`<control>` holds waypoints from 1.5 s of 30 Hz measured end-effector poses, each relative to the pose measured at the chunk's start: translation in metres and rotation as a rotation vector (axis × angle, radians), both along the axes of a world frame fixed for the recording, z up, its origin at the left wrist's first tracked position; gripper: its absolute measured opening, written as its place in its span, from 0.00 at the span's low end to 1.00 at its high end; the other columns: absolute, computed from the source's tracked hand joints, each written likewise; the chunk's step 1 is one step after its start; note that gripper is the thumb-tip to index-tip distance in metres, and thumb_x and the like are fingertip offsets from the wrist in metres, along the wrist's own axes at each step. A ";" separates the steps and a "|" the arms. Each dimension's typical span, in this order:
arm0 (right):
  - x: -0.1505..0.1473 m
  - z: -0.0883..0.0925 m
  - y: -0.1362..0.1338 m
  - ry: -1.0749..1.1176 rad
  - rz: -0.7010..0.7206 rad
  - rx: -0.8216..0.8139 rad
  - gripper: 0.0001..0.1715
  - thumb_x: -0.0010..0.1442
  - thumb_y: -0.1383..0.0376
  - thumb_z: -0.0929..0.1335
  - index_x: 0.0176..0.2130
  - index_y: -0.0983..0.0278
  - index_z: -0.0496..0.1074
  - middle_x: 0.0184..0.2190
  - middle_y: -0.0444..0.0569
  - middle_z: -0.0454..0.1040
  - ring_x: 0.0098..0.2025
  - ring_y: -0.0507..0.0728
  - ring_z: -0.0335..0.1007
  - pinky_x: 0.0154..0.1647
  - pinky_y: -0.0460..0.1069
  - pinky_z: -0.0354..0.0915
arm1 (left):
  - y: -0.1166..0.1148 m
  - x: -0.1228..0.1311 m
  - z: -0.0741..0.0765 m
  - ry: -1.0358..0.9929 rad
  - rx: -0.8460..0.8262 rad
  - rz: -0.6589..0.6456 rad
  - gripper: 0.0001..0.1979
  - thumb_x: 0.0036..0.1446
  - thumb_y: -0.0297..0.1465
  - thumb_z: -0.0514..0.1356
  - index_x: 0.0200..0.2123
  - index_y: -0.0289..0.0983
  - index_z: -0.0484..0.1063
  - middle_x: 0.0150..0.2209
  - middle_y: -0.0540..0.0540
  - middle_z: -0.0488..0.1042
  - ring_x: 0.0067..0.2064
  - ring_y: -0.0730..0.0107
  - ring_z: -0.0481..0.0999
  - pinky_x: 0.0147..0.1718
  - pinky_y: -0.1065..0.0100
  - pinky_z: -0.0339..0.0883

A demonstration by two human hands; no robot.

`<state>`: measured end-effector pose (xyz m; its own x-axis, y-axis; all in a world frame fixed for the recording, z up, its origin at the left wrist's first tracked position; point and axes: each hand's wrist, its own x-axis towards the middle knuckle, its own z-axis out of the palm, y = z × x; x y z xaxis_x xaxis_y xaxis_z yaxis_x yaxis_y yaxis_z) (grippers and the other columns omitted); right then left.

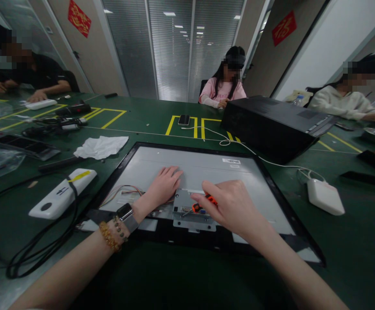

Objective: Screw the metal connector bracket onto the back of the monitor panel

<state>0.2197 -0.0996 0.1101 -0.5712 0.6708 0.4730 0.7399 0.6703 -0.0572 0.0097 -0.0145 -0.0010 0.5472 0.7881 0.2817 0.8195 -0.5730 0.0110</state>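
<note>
A monitor panel (203, 168) lies with its grey back up and a black frame around it, in front of me on the green table. At its near edge sits a metal bracket (182, 200) with connector ports along its front. My right hand (228, 202) is closed around an orange and black screwdriver (210, 199), whose shaft points down-left toward the ports; the tip's exact contact is hard to make out. My left hand (164, 185) rests flat on the panel, fingers spread, just left of the bracket. Thin coloured wires (123, 191) run across the panel by my left wrist.
Left of the panel are a white device (63, 193) with a black cable (42, 258) and a crumpled tissue (101, 147). A large black case (274, 125) stands behind right, and a white charger (325, 196) lies right. A phone (184, 119) lies farther back. Several people sit around the table.
</note>
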 end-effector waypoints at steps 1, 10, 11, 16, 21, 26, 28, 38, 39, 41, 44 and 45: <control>0.000 0.000 0.000 0.001 -0.005 -0.037 0.25 0.71 0.55 0.56 0.29 0.63 0.69 0.14 0.42 0.65 0.15 0.51 0.55 0.21 0.50 0.43 | 0.000 0.000 0.000 -0.003 -0.001 -0.003 0.16 0.66 0.27 0.51 0.55 0.33 0.67 0.57 0.36 0.67 0.56 0.54 0.67 0.56 0.52 0.60; -0.002 0.009 -0.001 0.229 0.100 -0.345 0.07 0.62 0.65 0.60 0.40 0.64 0.64 0.36 0.53 0.74 0.36 0.57 0.69 0.37 0.51 0.63 | 0.001 0.000 -0.001 0.011 -0.003 0.004 0.16 0.67 0.29 0.50 0.56 0.34 0.66 0.57 0.37 0.67 0.57 0.55 0.67 0.56 0.53 0.60; -0.002 0.010 -0.001 0.239 0.115 -0.359 0.07 0.62 0.66 0.59 0.40 0.64 0.64 0.37 0.53 0.73 0.37 0.57 0.68 0.37 0.52 0.63 | 0.001 0.000 -0.001 0.005 -0.004 0.003 0.16 0.67 0.29 0.49 0.56 0.34 0.66 0.57 0.37 0.67 0.57 0.55 0.67 0.56 0.53 0.60; -0.004 0.008 -0.001 0.194 0.095 -0.315 0.09 0.64 0.64 0.58 0.36 0.63 0.65 0.30 0.50 0.73 0.31 0.56 0.67 0.32 0.50 0.60 | 0.000 0.000 -0.001 -0.029 -0.014 -0.002 0.16 0.67 0.29 0.49 0.56 0.34 0.66 0.57 0.36 0.67 0.57 0.55 0.67 0.57 0.52 0.60; -0.006 0.002 -0.001 0.091 0.005 -0.251 0.14 0.67 0.60 0.58 0.36 0.63 0.66 0.22 0.47 0.72 0.23 0.55 0.66 0.26 0.50 0.54 | -0.001 0.000 0.002 -0.022 -0.021 0.003 0.17 0.66 0.28 0.50 0.56 0.32 0.67 0.57 0.35 0.67 0.57 0.54 0.67 0.57 0.52 0.60; -0.008 0.005 -0.004 0.237 0.083 -0.317 0.08 0.59 0.67 0.59 0.39 0.64 0.64 0.34 0.52 0.75 0.34 0.57 0.70 0.35 0.51 0.62 | -0.001 0.000 0.003 -0.010 -0.044 -0.008 0.17 0.67 0.28 0.48 0.56 0.33 0.66 0.58 0.35 0.67 0.58 0.54 0.66 0.57 0.51 0.59; -0.008 0.006 -0.003 0.247 0.088 -0.325 0.07 0.58 0.67 0.59 0.38 0.63 0.63 0.34 0.52 0.74 0.34 0.56 0.69 0.35 0.51 0.62 | -0.001 0.000 0.003 -0.004 -0.043 -0.007 0.17 0.67 0.28 0.48 0.56 0.33 0.66 0.58 0.35 0.67 0.58 0.53 0.66 0.57 0.50 0.59; -0.008 0.001 0.000 0.171 0.023 -0.281 0.11 0.66 0.63 0.57 0.37 0.63 0.65 0.27 0.50 0.73 0.27 0.56 0.67 0.29 0.51 0.58 | -0.001 0.000 0.004 0.005 -0.027 -0.002 0.17 0.67 0.28 0.49 0.56 0.33 0.66 0.57 0.36 0.67 0.57 0.54 0.67 0.57 0.52 0.59; -0.008 0.002 -0.001 0.216 0.039 -0.307 0.09 0.64 0.64 0.58 0.38 0.64 0.64 0.31 0.52 0.74 0.30 0.57 0.69 0.31 0.51 0.60 | -0.001 0.000 0.004 0.012 -0.029 -0.004 0.17 0.67 0.28 0.49 0.56 0.33 0.66 0.58 0.36 0.67 0.58 0.55 0.66 0.57 0.53 0.59; -0.009 0.005 -0.003 0.298 0.049 -0.383 0.08 0.62 0.65 0.58 0.40 0.64 0.63 0.36 0.54 0.73 0.34 0.57 0.69 0.34 0.52 0.62 | -0.001 0.001 0.003 0.026 -0.031 -0.003 0.17 0.67 0.29 0.48 0.56 0.34 0.66 0.58 0.37 0.67 0.58 0.55 0.66 0.57 0.53 0.59; -0.008 0.008 -0.005 0.346 0.035 -0.509 0.07 0.63 0.65 0.58 0.40 0.63 0.62 0.36 0.52 0.71 0.34 0.56 0.67 0.33 0.51 0.63 | 0.000 0.001 0.002 0.028 -0.028 0.014 0.17 0.67 0.29 0.49 0.56 0.33 0.65 0.58 0.37 0.67 0.57 0.55 0.67 0.57 0.52 0.59; -0.008 0.008 -0.005 0.345 0.033 -0.530 0.06 0.64 0.65 0.58 0.39 0.62 0.61 0.35 0.51 0.70 0.33 0.56 0.66 0.33 0.51 0.62 | 0.000 0.001 0.002 0.024 -0.029 0.011 0.17 0.67 0.29 0.49 0.56 0.33 0.65 0.58 0.37 0.67 0.57 0.55 0.67 0.57 0.52 0.59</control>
